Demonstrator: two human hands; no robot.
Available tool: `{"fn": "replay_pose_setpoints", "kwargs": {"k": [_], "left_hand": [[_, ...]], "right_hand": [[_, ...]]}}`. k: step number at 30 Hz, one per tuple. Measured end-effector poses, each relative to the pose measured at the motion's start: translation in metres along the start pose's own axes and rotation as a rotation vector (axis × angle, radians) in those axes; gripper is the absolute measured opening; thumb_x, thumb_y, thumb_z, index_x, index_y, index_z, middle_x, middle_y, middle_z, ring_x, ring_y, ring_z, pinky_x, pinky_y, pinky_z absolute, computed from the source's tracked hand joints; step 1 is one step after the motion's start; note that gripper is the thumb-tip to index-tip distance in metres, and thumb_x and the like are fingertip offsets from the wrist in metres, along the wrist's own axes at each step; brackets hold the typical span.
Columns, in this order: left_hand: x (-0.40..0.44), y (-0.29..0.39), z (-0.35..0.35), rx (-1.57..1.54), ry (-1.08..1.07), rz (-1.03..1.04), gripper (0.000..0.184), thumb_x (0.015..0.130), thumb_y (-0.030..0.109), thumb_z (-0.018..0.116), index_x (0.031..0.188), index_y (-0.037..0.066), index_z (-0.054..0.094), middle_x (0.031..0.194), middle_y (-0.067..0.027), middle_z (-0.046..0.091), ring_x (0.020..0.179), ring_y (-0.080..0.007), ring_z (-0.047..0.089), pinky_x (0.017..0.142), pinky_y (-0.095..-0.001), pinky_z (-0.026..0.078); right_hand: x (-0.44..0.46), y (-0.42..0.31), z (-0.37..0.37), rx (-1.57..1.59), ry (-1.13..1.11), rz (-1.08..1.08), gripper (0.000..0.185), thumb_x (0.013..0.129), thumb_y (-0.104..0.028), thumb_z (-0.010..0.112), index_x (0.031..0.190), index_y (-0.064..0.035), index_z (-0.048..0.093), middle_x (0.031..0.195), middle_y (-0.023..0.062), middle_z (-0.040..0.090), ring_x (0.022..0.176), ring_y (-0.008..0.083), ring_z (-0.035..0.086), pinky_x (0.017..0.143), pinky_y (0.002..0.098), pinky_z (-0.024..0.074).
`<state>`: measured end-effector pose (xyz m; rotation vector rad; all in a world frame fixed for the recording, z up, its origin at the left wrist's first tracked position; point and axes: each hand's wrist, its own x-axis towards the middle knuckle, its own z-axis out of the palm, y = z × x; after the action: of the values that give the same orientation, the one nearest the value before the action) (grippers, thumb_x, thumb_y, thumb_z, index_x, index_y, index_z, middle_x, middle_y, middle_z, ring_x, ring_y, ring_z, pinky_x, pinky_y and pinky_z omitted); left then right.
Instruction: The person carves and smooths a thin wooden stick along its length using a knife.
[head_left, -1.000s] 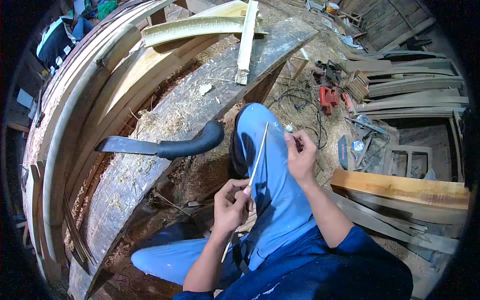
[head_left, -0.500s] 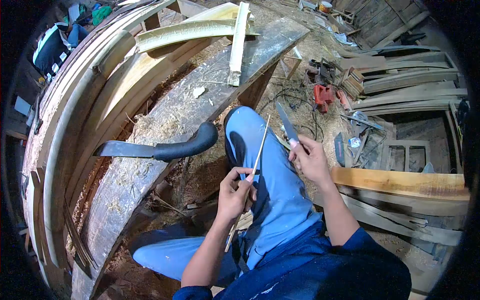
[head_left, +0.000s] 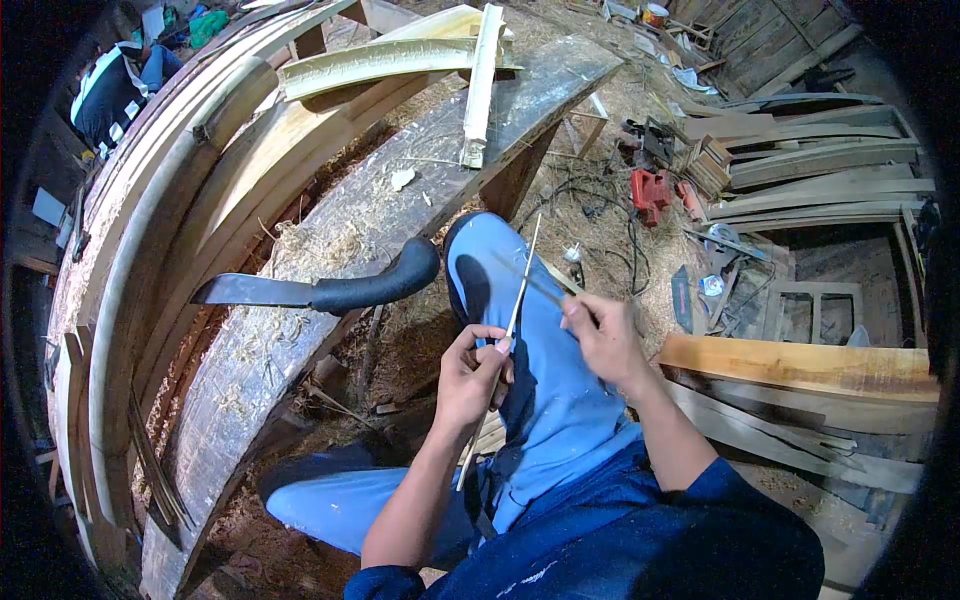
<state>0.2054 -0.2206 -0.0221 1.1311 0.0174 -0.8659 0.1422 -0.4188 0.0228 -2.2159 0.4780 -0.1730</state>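
Observation:
A thin pale wooden stick [head_left: 525, 268] is pinched in my left hand [head_left: 470, 382], its upper end pointing away from me over my raised knee and its lower end passing below the hand. My right hand [head_left: 606, 340] is wrapped around a knife [head_left: 541, 284]. Motion blurs the blade, which reaches toward the stick's upper part; whether it touches I cannot tell. To the left, a large blade [head_left: 262, 291] with a curved black handle [head_left: 375, 286] lies on the worn wooden bench [head_left: 225, 440], the handle jutting past the bench edge.
Split bamboo pieces [head_left: 482, 90] lie across the bench's far end. Long curved timbers [head_left: 150, 260] line the left, with a seated person [head_left: 110, 95] beyond. A red power tool [head_left: 650, 195], cables and stacked boards [head_left: 810, 150] occupy the right floor. A plank [head_left: 790, 355] sits near my right arm.
The knife has swung from upright, right of the knee, to leftward toward the stick, its blade now blurred. My right hand has turned over. My left hand keeps its hold, nearly still.

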Motion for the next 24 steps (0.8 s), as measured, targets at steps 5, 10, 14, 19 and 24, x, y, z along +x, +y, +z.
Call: {"fn": "replay_pose_setpoints", "kwargs": {"k": [5, 10, 14, 19, 24], "left_hand": [[-0.001, -0.002, -0.001, 0.009, -0.013, 0.006, 0.023, 0.099, 0.018, 0.063, 0.116, 0.004, 0.057, 0.067, -0.0046, 0.059, 0.043, -0.0092, 0.045, 0.039, -0.0246, 0.032], [-0.008, -0.003, -0.008, -0.061, -0.195, 0.046, 0.042, 0.099, 0.012, 0.060, 0.139, 0.003, 0.052, 0.075, -0.0048, 0.060, 0.052, -0.0109, 0.051, 0.048, -0.0254, 0.039], [-0.012, 0.006, 0.002, -0.059, -0.160, -0.007, 0.042, 0.103, 0.012, 0.056, 0.144, 0.005, 0.050, 0.075, -0.0022, 0.058, 0.054, -0.0086, 0.049, 0.049, -0.0226, 0.037], [0.002, -0.006, 0.010, -0.151, -0.055, 0.011, 0.039, 0.102, 0.012, 0.058, 0.140, 0.005, 0.056, 0.073, 0.0010, 0.054, 0.052, -0.0054, 0.042, 0.045, -0.0227, 0.032], [0.012, -0.010, 0.020, -0.108, 0.070, 0.042, 0.035, 0.101, 0.013, 0.061, 0.135, 0.005, 0.062, 0.069, 0.0032, 0.052, 0.051, -0.0038, 0.040, 0.043, -0.0215, 0.030]], "right_hand": [[-0.003, -0.011, 0.010, -0.313, -0.012, -0.054, 0.052, 0.099, -0.046, 0.057, 0.072, -0.0012, 0.060, 0.058, 0.0214, 0.055, 0.057, 0.0403, 0.060, 0.053, 0.0486, 0.0429], [0.010, -0.004, 0.006, -0.496, -0.043, -0.041, 0.057, 0.097, -0.053, 0.055, 0.072, -0.0014, 0.064, 0.061, 0.0245, 0.058, 0.062, 0.0435, 0.063, 0.056, 0.0510, 0.0453], [0.017, -0.014, 0.006, -0.525, -0.099, 0.057, 0.066, 0.095, -0.059, 0.053, 0.070, 0.0012, 0.067, 0.068, 0.0285, 0.064, 0.068, 0.0455, 0.066, 0.064, 0.0537, 0.0515], [0.014, 0.006, 0.019, -0.482, -0.016, -0.120, 0.066, 0.095, -0.056, 0.056, 0.062, 0.0010, 0.062, 0.060, 0.0271, 0.059, 0.060, 0.0451, 0.063, 0.058, 0.0532, 0.0488], [0.017, 0.010, 0.019, -0.467, 0.010, -0.200, 0.065, 0.095, -0.053, 0.060, 0.057, 0.0009, 0.057, 0.054, 0.0259, 0.054, 0.052, 0.0443, 0.060, 0.051, 0.0517, 0.0462]]}}
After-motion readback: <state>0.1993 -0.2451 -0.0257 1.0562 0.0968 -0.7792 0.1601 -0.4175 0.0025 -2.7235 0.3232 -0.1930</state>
